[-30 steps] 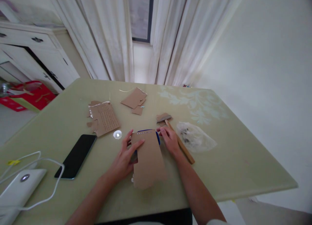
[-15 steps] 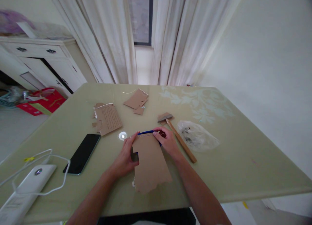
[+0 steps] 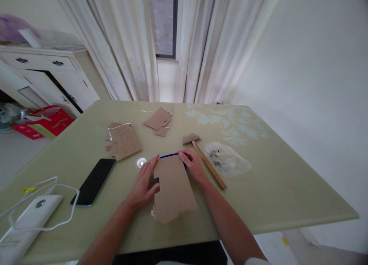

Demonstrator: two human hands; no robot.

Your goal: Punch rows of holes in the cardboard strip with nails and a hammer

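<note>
Both hands, left hand (image 3: 143, 182) and right hand (image 3: 193, 166), press a cardboard piece (image 3: 173, 188) flat on the table (image 3: 276, 192).

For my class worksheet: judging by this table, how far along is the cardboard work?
Done: cut cardboard pieces lie further back. In hand: left hand and right hand press a cardboard sheet over something blue. The hammer lies untouched; what remains cannot be told.
</note>
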